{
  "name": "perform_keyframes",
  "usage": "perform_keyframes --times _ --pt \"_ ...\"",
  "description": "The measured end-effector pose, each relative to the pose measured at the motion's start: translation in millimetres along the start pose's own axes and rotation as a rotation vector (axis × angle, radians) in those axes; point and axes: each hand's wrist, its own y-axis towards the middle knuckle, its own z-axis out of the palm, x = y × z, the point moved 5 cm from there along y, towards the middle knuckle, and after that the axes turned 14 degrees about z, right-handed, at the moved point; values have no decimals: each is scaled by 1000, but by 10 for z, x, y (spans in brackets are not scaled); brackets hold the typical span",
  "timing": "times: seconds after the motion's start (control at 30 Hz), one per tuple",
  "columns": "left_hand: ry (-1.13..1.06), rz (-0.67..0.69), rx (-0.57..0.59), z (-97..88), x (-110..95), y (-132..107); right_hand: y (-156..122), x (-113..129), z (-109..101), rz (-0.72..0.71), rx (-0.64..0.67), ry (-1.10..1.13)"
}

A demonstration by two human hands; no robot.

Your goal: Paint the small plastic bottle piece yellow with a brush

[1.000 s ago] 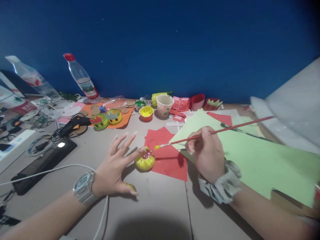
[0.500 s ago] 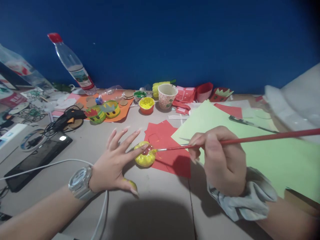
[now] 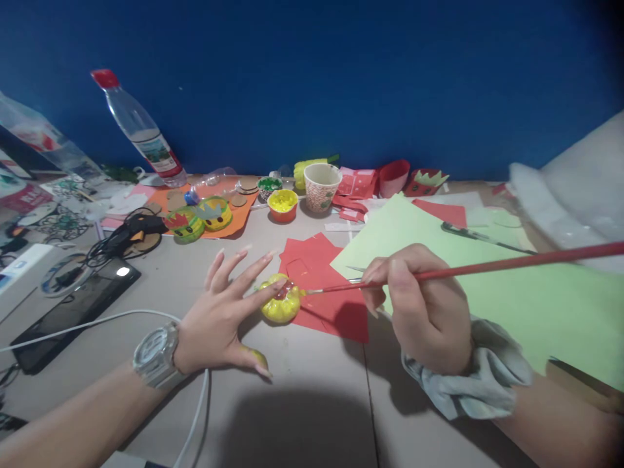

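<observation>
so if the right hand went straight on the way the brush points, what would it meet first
Probably the yellow-painted piece: the brush in the right hand points at its right edge, though depth leaves actual contact unclear. Next comes the left hand, index finger over it.

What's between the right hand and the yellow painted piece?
The front of the paintbrush spans that stretch, mostly above red paper, in the head view.

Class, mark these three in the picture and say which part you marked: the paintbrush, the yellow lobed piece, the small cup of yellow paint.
Paintbrush (image 3: 511, 264): head view, on the red handle.
Yellow lobed piece (image 3: 281, 311): head view, on its near side.
Small cup of yellow paint (image 3: 283, 215): head view, on its outer wall.
</observation>
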Motion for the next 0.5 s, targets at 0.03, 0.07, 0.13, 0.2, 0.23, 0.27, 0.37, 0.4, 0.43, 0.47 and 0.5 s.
perform_keyframes --times 0.03,0.07,0.13,0.2,0.23,0.27,0.37,0.4,0.43,0.47,0.5 --pt "-4 -6 2 -2 -3 2 1 14 5 -7 14 10" --pt "-8 -5 1 -1 -4 3 3 20 13 3 28 -10" --pt "-12 2 -8 5 4 -3 12 24 15 32 21 -83" --pt "-14 20 -29 14 19 -14 18 30 -10 37 -17 -72" --pt "-15 28 -41 18 27 -20 21 32 -20 31 -23 -35" --pt "-18 39 -53 20 34 -26 24 27 -22 31 -13 -5" --pt "-14 75 -69 24 40 -34 37 -16 -3 72 28 -49" --pt "-5 82 -68 24 40 -35 40 -27 -4 77 22 -60" --pt "7 90 -65 24 37 -34 43 -34 -10 77 10 -44" --pt "18 95 -59 25 33 -32 45 -41 -17 74 -3 -3" --pt "27 96 -57 23 30 -30 47 -54 -22 79 -13 45"
